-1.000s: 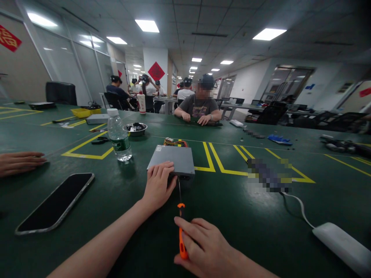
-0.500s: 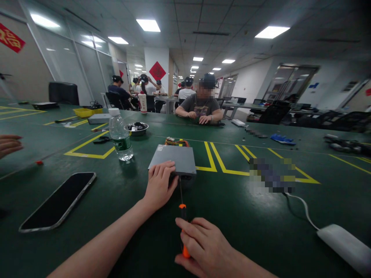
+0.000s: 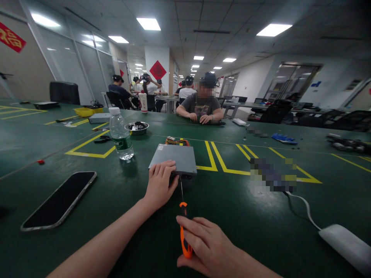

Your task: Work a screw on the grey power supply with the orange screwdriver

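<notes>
A grey metal computer power supply (image 3: 175, 155) lies on the green table in front of me, its bundle of coloured cables (image 3: 179, 142) at the far side. My left hand (image 3: 161, 178) grips its near left corner, fingers on the top face and thumb against the front side. In my right hand (image 3: 207, 243) is an orange and black screwdriver (image 3: 183, 210), held by the handle. Its thin shaft points away from me, and the tip meets the power supply's near side beside my left thumb. Whether it sits in a screw cannot be made out.
A phone (image 3: 60, 200) lies on the left, with a water bottle (image 3: 121, 135) and a metal bowl (image 3: 137, 128) beyond it. To the right are a blurred-out device (image 3: 271, 175), a white cable and a white block (image 3: 344, 247). Someone sits across the table (image 3: 232, 141).
The screwdriver's handle has turned in my right hand, showing more orange. My left hand stays on the power supply. Another person's hand has gone from the left edge.
</notes>
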{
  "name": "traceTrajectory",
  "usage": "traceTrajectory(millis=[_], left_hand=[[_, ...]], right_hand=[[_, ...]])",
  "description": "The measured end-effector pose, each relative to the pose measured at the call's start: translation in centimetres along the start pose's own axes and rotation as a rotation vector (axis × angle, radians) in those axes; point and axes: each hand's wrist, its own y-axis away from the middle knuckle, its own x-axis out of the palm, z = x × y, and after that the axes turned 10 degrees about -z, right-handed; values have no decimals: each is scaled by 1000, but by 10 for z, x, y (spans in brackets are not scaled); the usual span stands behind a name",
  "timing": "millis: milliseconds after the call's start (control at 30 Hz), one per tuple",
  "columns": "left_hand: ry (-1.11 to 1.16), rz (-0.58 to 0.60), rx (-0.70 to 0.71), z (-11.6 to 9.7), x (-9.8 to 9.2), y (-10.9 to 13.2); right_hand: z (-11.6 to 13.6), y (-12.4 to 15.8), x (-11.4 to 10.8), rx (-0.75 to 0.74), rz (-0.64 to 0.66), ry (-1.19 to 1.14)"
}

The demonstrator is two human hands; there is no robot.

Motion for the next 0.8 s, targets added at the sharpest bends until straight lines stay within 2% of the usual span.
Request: traceTrajectory(millis=[133,167,300,367,567,733,800], left_hand=[[5,15,-4,0,0,0],[5,14,-3,1,0,-1],[1,6,5,1,1,-1],[0,6,7,1,1,-1],[3,9,4,1,0,0],[2,13,2,1,1,0],[5,14,-4,1,1,0]], right_hand=[[3,-7,-4,13,149,10],[4,-7,-4,10,147,19],[2,-2,0,-19,10,14],[0,0,0,-12,3,-7],[4,-6,-5,34,220,4],[3,0,1,2,49,21],[1,1,2,7,21,10]])
